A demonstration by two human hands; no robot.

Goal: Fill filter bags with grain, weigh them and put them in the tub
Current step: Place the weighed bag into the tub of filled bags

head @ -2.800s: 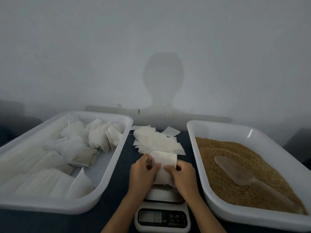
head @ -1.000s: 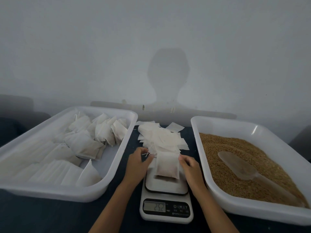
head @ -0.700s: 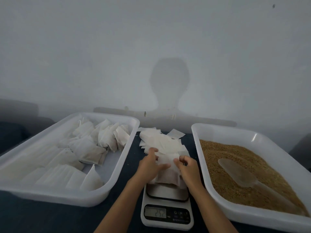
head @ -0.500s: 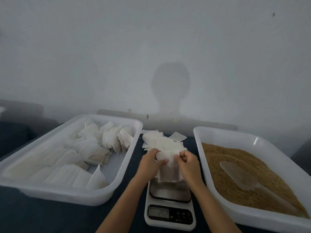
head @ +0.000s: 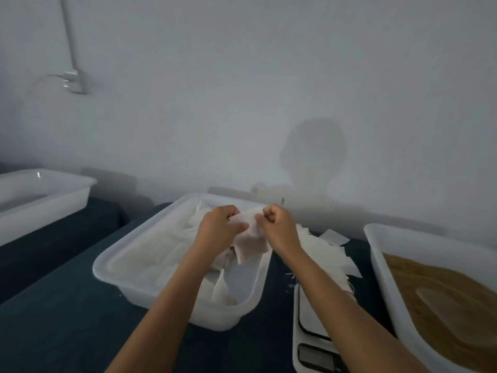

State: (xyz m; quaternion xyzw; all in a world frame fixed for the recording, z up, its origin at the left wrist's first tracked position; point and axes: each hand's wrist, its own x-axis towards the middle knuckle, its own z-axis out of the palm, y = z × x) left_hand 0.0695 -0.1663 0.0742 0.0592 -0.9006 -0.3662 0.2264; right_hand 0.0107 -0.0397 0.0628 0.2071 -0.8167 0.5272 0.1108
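Observation:
A filled white filter bag [head: 250,244] hangs above the white tub [head: 150,246] that holds several other filled bags. My left hand [head: 219,230] pinches the bag's top left edge and my right hand [head: 277,228] pinches its top right edge, both held over the tub's far right part. The kitchen scale [head: 309,337] stands below my right forearm with nothing on its platform. A pile of empty filter bags [head: 329,247] lies behind the scale. To the right stands the tub of brown grain [head: 441,289] with a pale scoop [head: 446,305] lying in it.
Another white tub [head: 43,197] sits at the far left on a separate dark surface. A cable and plug [head: 71,82] hang on the grey wall. The table top [head: 67,319] is dark blue.
Both hands lifted the filled bag off the scale and carried it left, over the tub of filled bags. The view has swung left and now shows a further tub.

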